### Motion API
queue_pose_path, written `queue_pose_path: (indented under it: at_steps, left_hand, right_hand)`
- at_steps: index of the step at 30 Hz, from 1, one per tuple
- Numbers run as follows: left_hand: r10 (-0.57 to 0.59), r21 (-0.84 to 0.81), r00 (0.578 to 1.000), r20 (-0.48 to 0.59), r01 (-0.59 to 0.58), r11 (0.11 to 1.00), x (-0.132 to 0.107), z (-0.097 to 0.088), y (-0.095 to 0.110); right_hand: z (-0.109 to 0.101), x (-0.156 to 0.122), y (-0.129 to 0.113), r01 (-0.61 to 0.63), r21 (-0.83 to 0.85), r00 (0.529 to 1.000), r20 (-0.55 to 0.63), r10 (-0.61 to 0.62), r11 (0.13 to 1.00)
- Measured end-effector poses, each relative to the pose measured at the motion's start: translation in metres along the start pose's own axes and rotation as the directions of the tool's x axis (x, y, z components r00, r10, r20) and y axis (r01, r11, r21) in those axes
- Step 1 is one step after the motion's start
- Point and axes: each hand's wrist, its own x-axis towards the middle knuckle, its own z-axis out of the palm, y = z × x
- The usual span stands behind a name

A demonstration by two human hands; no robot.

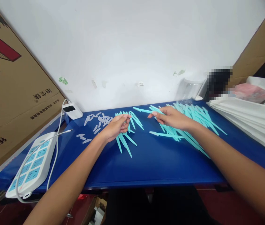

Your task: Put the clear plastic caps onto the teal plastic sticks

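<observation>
Thin turquoise eyebrow razors (199, 117) lie in a loose pile on the right of the blue table. My right hand (171, 118) is over the pile's left edge, fingers pinched. One eyebrow razor (143, 110) runs from its fingertips toward the left, its pale blade end pointing away. My left hand (117, 126) is closed above a smaller group of turquoise razors (124, 145), fanned out beneath it. What its fingers hold is hidden. Small clear plastic blade caps (97, 120) are scattered left of that hand.
A white power strip (32, 165) with a cable lies at the left edge, below a small white device (72, 111). A large cardboard box (17, 78) stands at left. On the right are a clear container (190, 87) and stacked white trays (244, 115). A white wall closes the back.
</observation>
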Motion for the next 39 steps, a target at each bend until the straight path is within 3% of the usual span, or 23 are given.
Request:
queue_pose_path:
  at_steps: [8, 16, 20, 24, 33, 39]
  left_hand:
    - [0.092, 0.056, 0.994, -0.058, -0.089, 0.994, 0.003, -0.005, -0.004]
    - [0.136, 0.005, 0.986, -0.095, -0.136, 0.991, 0.003, -0.005, -0.007]
    - [0.2, 0.022, 0.963, -0.183, -0.199, 0.98, 0.002, -0.001, -0.007]
    - [0.271, 0.012, 0.942, -0.197, -0.274, 0.962, 0.003, 0.006, -0.007]
    - [0.313, 0.086, 0.901, -0.3, -0.301, 0.95, 0.003, 0.016, -0.01]
    - [0.324, 0.119, 0.879, -0.349, -0.302, 0.946, 0.005, 0.018, -0.012]
  right_hand:
    - [0.002, -0.001, -0.002, 0.037, 0.079, 0.999, 0.034, -0.04, 0.996]
    - [0.007, -0.003, -0.002, 0.039, 0.095, 0.979, 0.194, -0.057, 0.995]
    - [0.009, -0.005, -0.006, 0.029, 0.134, 0.974, 0.219, -0.058, 0.991]
    - [0.017, -0.007, -0.011, -0.016, 0.241, 0.961, 0.272, -0.052, 0.97]
    - [0.028, -0.006, -0.011, -0.021, 0.338, 0.955, 0.285, -0.081, 0.941]
    - [0.034, -0.006, -0.011, -0.077, 0.395, 0.961, 0.273, -0.037, 0.916]
